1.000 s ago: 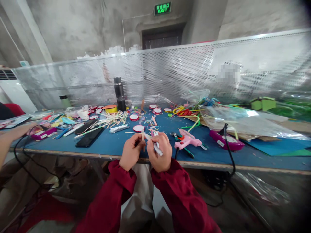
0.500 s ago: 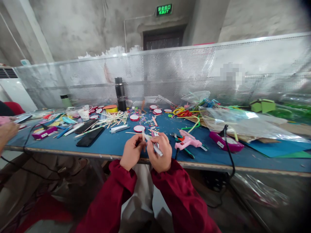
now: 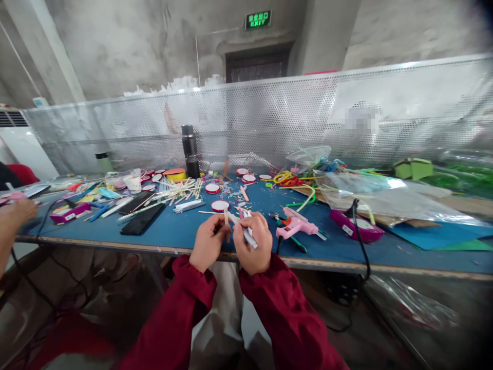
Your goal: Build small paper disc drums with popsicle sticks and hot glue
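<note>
My left hand pinches a thin wooden stick upright at the front edge of the blue table. Close against it, my right hand is closed round a white pen-like marker whose tip points toward the stick. Both hands meet just above the table edge, in dark red sleeves. A pink glue gun lies just right of my right hand. A red-rimmed white disc sits on the table just beyond my hands.
A black phone and loose wooden sticks lie to the left, a black flask behind. Clear plastic bags, coloured pipe cleaners and a purple glue gun with a black cord fill the right. Another person's hand is at far left.
My hands have stayed together with the stick and marker. The other person's hand at the far left has shifted along the table edge.
</note>
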Available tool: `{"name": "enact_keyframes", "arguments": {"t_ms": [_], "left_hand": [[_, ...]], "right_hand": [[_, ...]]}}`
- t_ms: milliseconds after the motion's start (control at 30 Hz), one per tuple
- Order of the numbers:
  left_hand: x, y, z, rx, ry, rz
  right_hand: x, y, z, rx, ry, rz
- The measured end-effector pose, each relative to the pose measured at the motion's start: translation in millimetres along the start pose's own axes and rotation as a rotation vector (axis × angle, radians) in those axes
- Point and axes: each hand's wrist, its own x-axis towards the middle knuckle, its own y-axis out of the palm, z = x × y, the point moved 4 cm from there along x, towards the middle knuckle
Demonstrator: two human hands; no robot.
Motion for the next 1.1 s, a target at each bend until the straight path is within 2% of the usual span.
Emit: {"name": "enact_keyframes", "arguments": {"t_ms": [600,1100], "left_hand": [[-0.2,-0.4,1.4,0.017,0.003,-0.007],[-0.6,1.1,-2.6,-0.031,0.007,-0.022]], "right_hand": [[-1.3,0.2,0.0,-0.011,-0.005,-0.026],[-1.3,0.2,-0.6,-0.021,-0.011,0.004]]}}
